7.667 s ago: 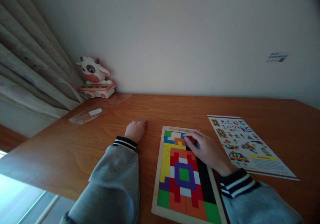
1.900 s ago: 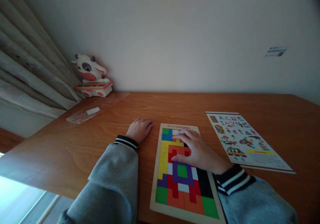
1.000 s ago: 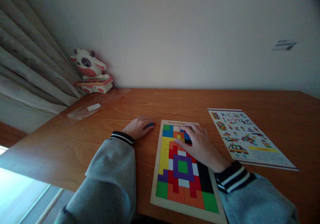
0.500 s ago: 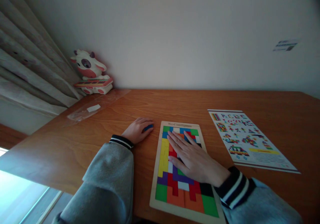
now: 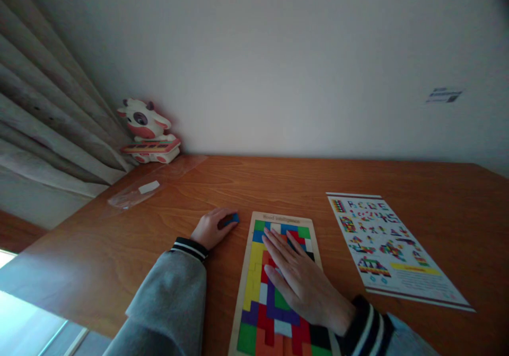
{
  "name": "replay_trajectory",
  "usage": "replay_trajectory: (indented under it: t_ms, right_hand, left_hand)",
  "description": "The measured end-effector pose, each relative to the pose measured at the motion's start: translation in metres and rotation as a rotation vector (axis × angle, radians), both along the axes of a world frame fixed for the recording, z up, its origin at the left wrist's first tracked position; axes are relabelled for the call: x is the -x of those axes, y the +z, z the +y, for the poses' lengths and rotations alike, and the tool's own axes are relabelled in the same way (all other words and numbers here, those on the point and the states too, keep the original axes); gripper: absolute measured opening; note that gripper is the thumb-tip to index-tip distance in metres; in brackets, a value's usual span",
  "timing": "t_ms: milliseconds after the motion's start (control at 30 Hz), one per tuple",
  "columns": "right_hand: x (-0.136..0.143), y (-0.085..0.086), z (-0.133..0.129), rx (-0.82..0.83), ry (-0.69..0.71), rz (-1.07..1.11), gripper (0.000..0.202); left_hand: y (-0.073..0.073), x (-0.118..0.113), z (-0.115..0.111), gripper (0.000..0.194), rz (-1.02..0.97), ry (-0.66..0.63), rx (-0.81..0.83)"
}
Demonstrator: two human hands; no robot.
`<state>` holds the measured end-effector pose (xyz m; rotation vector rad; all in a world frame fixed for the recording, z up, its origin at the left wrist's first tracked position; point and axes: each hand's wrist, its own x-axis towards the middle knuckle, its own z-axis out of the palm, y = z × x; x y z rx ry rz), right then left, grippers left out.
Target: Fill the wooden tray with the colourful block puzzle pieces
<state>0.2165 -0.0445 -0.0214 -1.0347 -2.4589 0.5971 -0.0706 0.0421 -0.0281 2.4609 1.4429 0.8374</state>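
Note:
A wooden block puzzle board (image 5: 242, 292) lies in front of me, its pale frame filled with coloured pieces in green, yellow, red, purple, blue, white, orange and black. My right hand (image 5: 296, 279) rests flat over the board's upper middle with fingers stretched out, covering some of the pieces. Left of the board, my left hand (image 5: 212, 227) is low at the tabletop. Between its thumb and fingers it holds a blue puzzle piece (image 5: 231, 219), partly hidden by the fingers.
A printed pattern sheet (image 5: 397, 250) lies to the right of the board. At the back left, a toy cow with a keyboard (image 5: 150, 133) stands near the curtain (image 5: 51, 117). A clear plastic bag (image 5: 133, 194) lies before it on the wooden table (image 5: 254, 181).
The whole scene sits lower in view, as the camera has tilted up. My left hand keeps hold of the blue piece; my right hand stays on the board, shifted slightly toward me.

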Motion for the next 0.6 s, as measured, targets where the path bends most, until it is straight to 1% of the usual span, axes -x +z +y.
replay_trajectory:
  t_ms: [67,133,233,300,400,467,533,600]
  right_hand:
    - [-0.004,0.002,0.002,0.048,-0.068,0.138,0.053]
    - [-0.008,0.001,0.006,0.087,-0.194,0.322,0.044]
    - [-0.016,-0.002,0.018,0.083,-0.386,0.543,0.032]
    - [-0.02,-0.005,0.025,0.057,-0.45,0.579,0.028]
    - [-0.024,-0.009,0.031,0.026,-0.478,0.556,0.026]
    - [-0.025,-0.009,0.034,0.034,-0.467,0.532,0.026]
    - [-0.024,-0.008,0.037,0.072,-0.455,0.512,0.029]
    - [-0.022,-0.005,0.041,0.117,-0.448,0.506,0.032]
  left_hand:
    - [0.001,-0.003,-0.001,0.028,-0.063,-0.004,0.019]
    - [0.001,-0.011,-0.003,0.026,-0.157,-0.014,0.066]
    - [-0.001,-0.032,-0.006,0.026,-0.369,-0.007,0.184]
    - [-0.002,-0.052,-0.006,0.028,-0.515,0.01,0.249]
    - [0.0,-0.084,-0.004,0.032,-0.618,-0.003,0.308]
    - [0.003,-0.101,-0.002,0.034,-0.692,-0.056,0.4]
    - [0.006,-0.112,-0.002,0.035,-0.751,-0.125,0.499]
    - [0.008,-0.118,-0.003,0.035,-0.751,-0.201,0.536]
